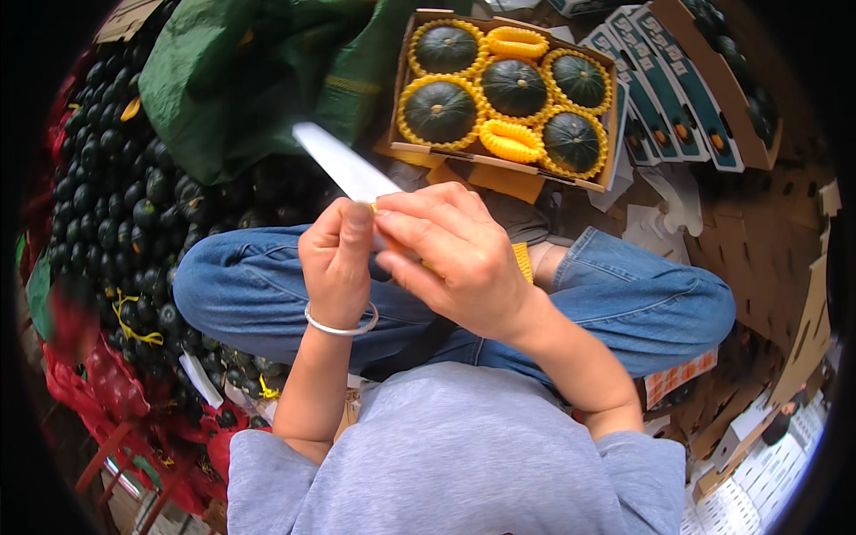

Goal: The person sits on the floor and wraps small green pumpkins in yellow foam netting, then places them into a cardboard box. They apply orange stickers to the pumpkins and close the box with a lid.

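My left hand (pixel 338 257), with a silver bangle at its wrist, pinches a long white strip (pixel 344 164) between thumb and fingers. The strip is motion-blurred and slants up to the left; it looks like paper. My right hand (pixel 458 251) meets the left at the strip's lower end, its fingertips closed there. A small bit of yellow shows between the fingertips, too little to name. Beyond the hands sits a cardboard box (pixel 461 155) holding several dark green squashes (pixel 513 87) in yellow foam nets, along with folded yellow foam nets (pixel 512 141).
Loose dark green squashes (pixel 110 200) are heaped on the left, partly under a green woven sack (pixel 194 87). Red mesh bags (pixel 114 388) lie at lower left. Printed cartons (pixel 675 87) lean at upper right. Flattened cardboard (pixel 742 241) covers the right side. My crossed legs (pixel 649 301) are below.
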The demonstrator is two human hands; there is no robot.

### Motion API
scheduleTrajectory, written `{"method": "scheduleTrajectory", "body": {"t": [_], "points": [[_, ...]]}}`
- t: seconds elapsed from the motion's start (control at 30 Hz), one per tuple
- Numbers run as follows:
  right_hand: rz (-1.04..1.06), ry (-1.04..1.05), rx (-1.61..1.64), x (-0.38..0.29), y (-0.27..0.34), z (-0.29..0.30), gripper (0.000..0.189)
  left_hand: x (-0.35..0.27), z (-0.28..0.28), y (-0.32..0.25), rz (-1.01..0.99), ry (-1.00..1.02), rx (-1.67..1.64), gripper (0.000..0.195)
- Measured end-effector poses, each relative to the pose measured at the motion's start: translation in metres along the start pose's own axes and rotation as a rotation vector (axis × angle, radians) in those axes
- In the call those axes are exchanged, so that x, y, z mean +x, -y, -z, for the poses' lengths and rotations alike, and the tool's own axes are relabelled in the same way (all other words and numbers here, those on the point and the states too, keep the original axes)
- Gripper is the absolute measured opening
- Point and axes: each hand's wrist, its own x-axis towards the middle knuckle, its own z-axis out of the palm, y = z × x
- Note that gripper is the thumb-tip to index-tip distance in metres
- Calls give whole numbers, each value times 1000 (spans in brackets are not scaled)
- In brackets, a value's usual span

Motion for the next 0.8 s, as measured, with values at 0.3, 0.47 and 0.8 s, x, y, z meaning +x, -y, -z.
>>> {"method": "scheduleTrajectory", "body": {"t": [0.3,0.47,0.8], "points": [[-233,-17,242,-27,-20,21,24,4,-19,0,-157,295,123,10],[-789,-345,668,-21,-71,49,7,1,-14,10,-9,195,-80,11],[105,131,-833,9,-176,61,29,10,10,37,95,-84,-217,13]]}}
